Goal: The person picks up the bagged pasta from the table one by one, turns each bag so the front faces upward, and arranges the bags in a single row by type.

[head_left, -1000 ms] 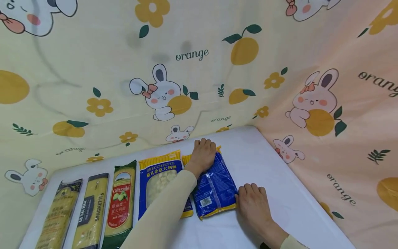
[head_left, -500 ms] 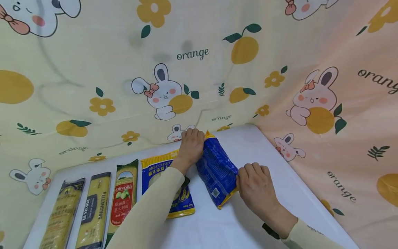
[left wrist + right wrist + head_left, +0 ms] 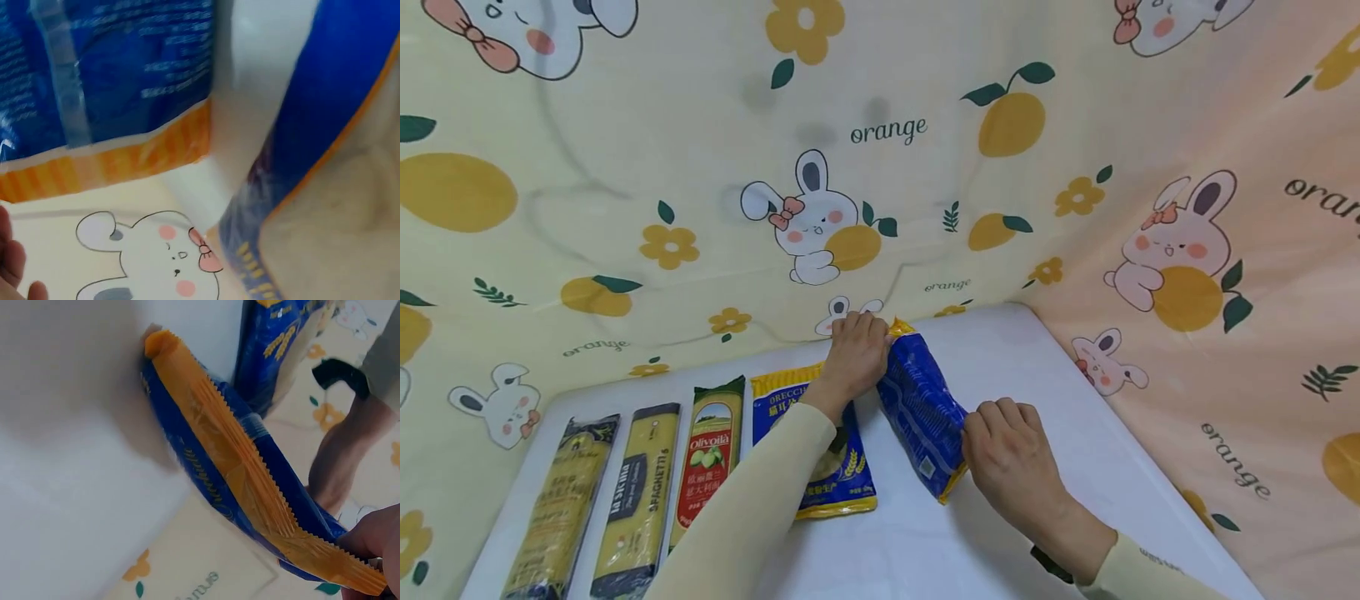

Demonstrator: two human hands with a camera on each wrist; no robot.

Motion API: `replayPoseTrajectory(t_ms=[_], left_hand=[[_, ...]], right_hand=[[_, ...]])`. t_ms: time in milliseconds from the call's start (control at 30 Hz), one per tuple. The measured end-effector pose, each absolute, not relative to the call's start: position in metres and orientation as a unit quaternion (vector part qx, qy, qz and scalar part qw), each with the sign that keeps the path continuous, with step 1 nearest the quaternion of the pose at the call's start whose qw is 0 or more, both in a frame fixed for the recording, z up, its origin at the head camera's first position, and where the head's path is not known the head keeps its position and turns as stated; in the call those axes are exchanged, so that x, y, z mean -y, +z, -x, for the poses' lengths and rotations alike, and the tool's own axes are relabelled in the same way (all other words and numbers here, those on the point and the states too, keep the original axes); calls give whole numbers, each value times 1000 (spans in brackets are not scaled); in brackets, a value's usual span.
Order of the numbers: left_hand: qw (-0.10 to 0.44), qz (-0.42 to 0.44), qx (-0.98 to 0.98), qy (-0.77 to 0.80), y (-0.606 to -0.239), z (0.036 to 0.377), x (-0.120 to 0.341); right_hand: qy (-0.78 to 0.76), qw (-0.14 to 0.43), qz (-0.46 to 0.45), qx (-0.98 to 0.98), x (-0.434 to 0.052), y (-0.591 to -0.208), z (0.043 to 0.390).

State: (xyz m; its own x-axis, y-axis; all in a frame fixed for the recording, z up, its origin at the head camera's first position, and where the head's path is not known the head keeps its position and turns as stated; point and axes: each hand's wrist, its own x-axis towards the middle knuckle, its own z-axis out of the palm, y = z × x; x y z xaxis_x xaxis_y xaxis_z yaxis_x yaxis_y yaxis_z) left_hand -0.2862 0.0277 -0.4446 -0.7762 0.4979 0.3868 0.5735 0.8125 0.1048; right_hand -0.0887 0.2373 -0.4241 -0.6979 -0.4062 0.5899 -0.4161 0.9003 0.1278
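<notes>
A blue pasta bag with yellow ends (image 3: 921,404) stands tilted on its long edge on the white table (image 3: 1022,358). My left hand (image 3: 855,354) grips its far end near the back wall. My right hand (image 3: 1006,450) grips its near end. In the left wrist view the bag (image 3: 119,81) fills the top, its orange seal strip just above the bunny cloth. The right wrist view looks along the bag's serrated yellow seal (image 3: 250,481), with my right hand's fingertips (image 3: 375,540) holding it at the lower right.
Left of the lifted bag lies a flat blue orecchiette bag (image 3: 831,475), partly under my left forearm. Further left lie a green Olivoila pack (image 3: 709,467), a spaghetti pack (image 3: 636,500) and a dark pasta pack (image 3: 561,500). Bunny-print cloth (image 3: 880,167) walls the back and right.
The blue bag lay flat a second ago under both hands. It has been raised and turned onto its edge, and both hands moved with it toward the back wall.
</notes>
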Motion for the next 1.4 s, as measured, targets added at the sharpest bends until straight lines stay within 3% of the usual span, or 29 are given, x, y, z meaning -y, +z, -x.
replayPoseTrajectory(t_ms=[333,833,1133,1400], left_hand=[[91,209,969,-97,-422,285,-39],[155,281,947,-21,-411,277,0],[125,270,955,7,-413,269,31],[85,231,969,-10,-421,261,39]], right_hand=[[16,347,-257,902,-214,-428,77],[41,344,-300,889,-177,-433,74],[51,395,-350,848,-141,-440,77],[43,378,-356,854,-128,-451,77]])
